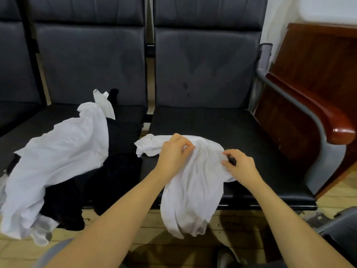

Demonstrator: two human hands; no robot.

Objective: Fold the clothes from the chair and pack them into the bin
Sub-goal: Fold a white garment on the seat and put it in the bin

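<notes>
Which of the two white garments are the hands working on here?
The smaller white garment on the right-hand seat, draped over its front edge. Both hands, left and right, pinch it. The larger white garment lies untouched on the left seat.

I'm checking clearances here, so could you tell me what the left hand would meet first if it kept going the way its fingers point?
Probably the right hand: the left hand points rightward across the white garment both pinch, though depth is unclear.

Two white garments are seen: one white shirt [58,157] heaped on the left seat and one white shirt [193,186] on the right seat. One black garment [108,182] is counted, and two hands, the left hand [173,151] and the right hand [239,165]
</notes>
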